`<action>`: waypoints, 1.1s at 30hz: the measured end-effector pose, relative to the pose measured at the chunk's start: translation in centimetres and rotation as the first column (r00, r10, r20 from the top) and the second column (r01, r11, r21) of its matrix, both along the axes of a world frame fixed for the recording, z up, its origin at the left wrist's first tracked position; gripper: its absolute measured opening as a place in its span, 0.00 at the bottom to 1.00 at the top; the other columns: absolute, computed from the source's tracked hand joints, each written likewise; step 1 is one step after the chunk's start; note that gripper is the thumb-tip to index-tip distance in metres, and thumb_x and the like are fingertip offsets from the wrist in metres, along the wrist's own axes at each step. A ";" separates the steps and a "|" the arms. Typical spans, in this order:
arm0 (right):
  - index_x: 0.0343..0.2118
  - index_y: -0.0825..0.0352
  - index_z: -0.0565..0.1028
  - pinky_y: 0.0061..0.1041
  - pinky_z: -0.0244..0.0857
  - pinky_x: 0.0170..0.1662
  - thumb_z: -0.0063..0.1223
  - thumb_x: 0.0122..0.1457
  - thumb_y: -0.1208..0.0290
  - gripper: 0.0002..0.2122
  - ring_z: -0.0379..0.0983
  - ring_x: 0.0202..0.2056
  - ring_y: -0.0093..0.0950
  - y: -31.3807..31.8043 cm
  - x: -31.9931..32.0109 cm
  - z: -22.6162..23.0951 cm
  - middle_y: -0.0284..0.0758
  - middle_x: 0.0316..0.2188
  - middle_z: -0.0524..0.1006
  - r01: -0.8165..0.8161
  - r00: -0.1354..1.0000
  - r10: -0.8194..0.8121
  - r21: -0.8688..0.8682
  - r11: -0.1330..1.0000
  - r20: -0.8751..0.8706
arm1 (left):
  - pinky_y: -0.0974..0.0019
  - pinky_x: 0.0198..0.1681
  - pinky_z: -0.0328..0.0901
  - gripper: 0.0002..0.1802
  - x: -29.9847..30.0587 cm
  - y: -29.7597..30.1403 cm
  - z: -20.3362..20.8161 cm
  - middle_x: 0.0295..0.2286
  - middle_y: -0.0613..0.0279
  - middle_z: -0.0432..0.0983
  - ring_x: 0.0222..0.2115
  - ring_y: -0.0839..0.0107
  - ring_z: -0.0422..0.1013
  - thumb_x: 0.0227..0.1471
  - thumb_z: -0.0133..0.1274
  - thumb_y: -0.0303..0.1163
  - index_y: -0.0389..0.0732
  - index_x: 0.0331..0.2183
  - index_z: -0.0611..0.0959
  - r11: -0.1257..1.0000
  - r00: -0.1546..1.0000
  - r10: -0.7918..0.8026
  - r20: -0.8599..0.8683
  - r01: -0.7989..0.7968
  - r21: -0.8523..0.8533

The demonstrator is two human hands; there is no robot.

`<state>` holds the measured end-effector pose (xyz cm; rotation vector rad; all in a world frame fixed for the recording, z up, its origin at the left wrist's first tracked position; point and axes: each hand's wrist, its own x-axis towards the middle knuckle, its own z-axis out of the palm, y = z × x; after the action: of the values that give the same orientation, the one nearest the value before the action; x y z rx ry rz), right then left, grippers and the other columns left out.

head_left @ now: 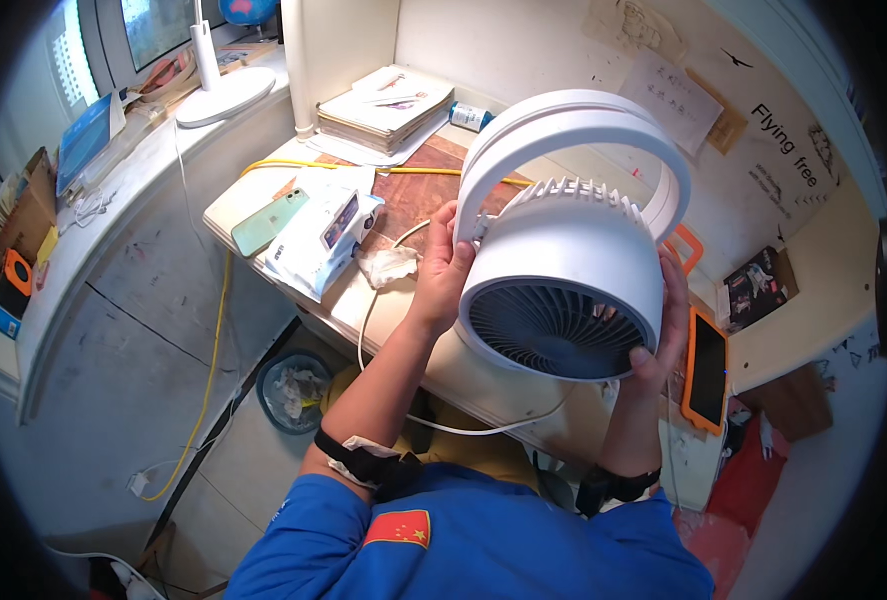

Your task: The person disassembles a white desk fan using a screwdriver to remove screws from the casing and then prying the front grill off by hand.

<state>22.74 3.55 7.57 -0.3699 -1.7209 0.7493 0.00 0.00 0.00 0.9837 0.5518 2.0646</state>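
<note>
A white fan [569, 250] is clasped between left hand [448, 265] and right hand [669, 325] at its opposite sides (dark grille [539, 325] near, ring stand [564, 128] far).

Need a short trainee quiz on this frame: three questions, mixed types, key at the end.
1. What do the left hand and right hand hold?
A) a bin
B) a white fan
C) a desk lamp
2. True or false: the pale green phone lies to the left of the white soft pack.
3. Fill in: the dark-screened device on the right has an ____ frame.

Key: 1: B; 2: true; 3: orange.
</note>
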 end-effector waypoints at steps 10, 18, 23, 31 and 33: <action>0.58 0.70 0.59 0.38 0.56 0.60 0.64 0.38 0.53 0.44 0.60 0.57 0.37 1.5 1.6 -0.5 0.45 0.57 0.60 -0.096 0.988 0.097 0.013 0.995 -0.117 | 0.73 0.46 0.61 0.28 1.0 0.9 -1.1 0.41 0.67 0.65 0.41 0.80 0.63 0.61 0.41 0.45 0.43 0.57 0.58 0.992 0.967 0.126 -0.221 -0.122 0.031; 0.56 0.66 0.64 0.40 0.53 0.58 0.60 0.37 0.46 0.42 0.57 0.57 0.40 0.5 0.9 -0.1 0.46 0.54 0.58 0.012 1.000 -0.010 0.214 0.977 -0.013 | 0.75 0.48 0.57 0.30 1.3 0.6 -1.1 0.39 0.68 0.63 0.40 0.80 0.60 0.60 0.44 0.47 0.45 0.57 0.58 0.999 0.999 -0.043 0.018 0.042 0.017; 0.56 0.66 0.64 0.40 0.53 0.58 0.60 0.37 0.47 0.41 0.55 0.58 0.40 -0.3 0.5 -0.2 0.46 0.54 0.57 0.036 0.999 -0.039 0.277 0.960 0.004 | 0.74 0.48 0.58 0.30 1.0 0.1 -0.8 0.39 0.69 0.63 0.40 0.80 0.61 0.60 0.42 0.48 0.45 0.58 0.57 0.998 0.998 -0.066 0.023 0.066 -0.006; 0.55 0.65 0.64 0.40 0.55 0.56 0.61 0.37 0.49 0.40 0.55 0.57 0.40 -0.9 -0.2 -1.0 0.47 0.54 0.56 0.048 0.999 -0.044 0.267 0.963 -0.020 | 0.69 0.53 0.57 0.31 -0.1 0.5 -1.8 0.44 0.62 0.64 0.44 0.73 0.62 0.61 0.37 0.50 0.44 0.59 0.59 0.998 0.995 -0.042 -0.085 0.037 -0.053; 0.55 0.65 0.64 0.40 0.55 0.56 0.61 0.37 0.50 0.40 0.56 0.57 0.40 -0.9 0.0 -1.3 0.47 0.54 0.56 0.082 0.997 -0.083 0.257 0.963 -0.008 | 0.67 0.52 0.58 0.27 -0.8 1.1 -2.5 0.45 0.57 0.65 0.47 0.68 0.61 0.62 0.38 0.44 0.41 0.58 0.62 0.966 0.899 0.235 -0.371 -0.258 -0.013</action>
<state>22.73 2.60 6.22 -0.2612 -1.7683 0.4574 -0.84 1.13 -2.50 1.3322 0.9731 2.0737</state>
